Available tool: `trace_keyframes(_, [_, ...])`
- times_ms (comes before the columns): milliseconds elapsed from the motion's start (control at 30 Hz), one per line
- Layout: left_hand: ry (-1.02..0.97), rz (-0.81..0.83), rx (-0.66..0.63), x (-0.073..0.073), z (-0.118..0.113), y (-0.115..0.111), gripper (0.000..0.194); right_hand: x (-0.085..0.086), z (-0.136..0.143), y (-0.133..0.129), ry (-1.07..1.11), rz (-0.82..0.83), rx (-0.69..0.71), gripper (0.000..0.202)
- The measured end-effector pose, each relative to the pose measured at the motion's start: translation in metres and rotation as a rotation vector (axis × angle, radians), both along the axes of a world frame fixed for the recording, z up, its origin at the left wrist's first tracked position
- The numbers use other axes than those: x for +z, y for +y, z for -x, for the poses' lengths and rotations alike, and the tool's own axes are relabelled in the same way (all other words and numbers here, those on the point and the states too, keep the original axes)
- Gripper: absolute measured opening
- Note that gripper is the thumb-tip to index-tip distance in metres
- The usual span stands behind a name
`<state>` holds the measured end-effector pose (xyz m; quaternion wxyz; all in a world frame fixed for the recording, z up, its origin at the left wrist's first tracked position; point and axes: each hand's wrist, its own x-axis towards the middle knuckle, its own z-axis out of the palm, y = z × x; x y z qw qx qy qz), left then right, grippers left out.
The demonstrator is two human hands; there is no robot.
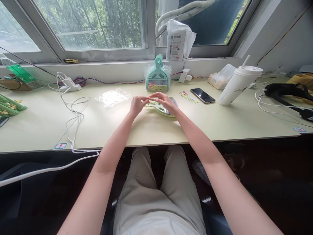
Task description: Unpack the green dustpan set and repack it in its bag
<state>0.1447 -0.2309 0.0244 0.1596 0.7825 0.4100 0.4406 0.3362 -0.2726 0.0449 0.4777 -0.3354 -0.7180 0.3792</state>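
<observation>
On the worktop I see the green dustpan set lying, its handle toward the left hand. The right hand reaches over it, and the fingertips come together above the handle. The step in hand seems to be fine finger work there. The fingers look small to me, so I cannot tell whether either grip is clenched or grasping something. I judge the next move calls for light, steady fingertips.

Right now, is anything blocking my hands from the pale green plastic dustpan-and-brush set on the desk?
Nothing visible is. Your left hand and right hand are close together over one end of the set; the crumpled clear plastic wrapper lies apart, to the left.
</observation>
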Motion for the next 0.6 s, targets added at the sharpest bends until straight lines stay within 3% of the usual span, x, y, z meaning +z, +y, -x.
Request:
trace_keyframes(167, [-0.004, 0.004, 0.164, 0.004, 0.004, -0.002, 0.02, -0.007, 0.001, 0.011, -0.023, -0.027, 0.025, 0.035])
trace_keyframes(267, [-0.078, 0.021, 0.298, 0.002, 0.015, 0.004, 0.021, -0.011, -0.014, 0.025, -0.001, -0.062, -0.085, 0.034])
trace_keyframes(367, [-0.129, 0.061, 0.399, 0.0, 0.029, 0.012, 0.021, -0.016, -0.044, 0.04, -0.068, -0.061, -0.43, 0.034])
trace_keyframes(500, [-0.049, 0.113, 0.466, -0.002, 0.037, 0.014, 0.016, -0.031, -0.088, 0.048, -0.452, 0.126, -0.973, 0.049])
trace_keyframes(600, [0.052, 0.122, 0.455, -0.003, 0.036, 0.012, 0.018, -0.042, -0.104, 0.047, -0.705, 0.312, -1.092, 0.057])
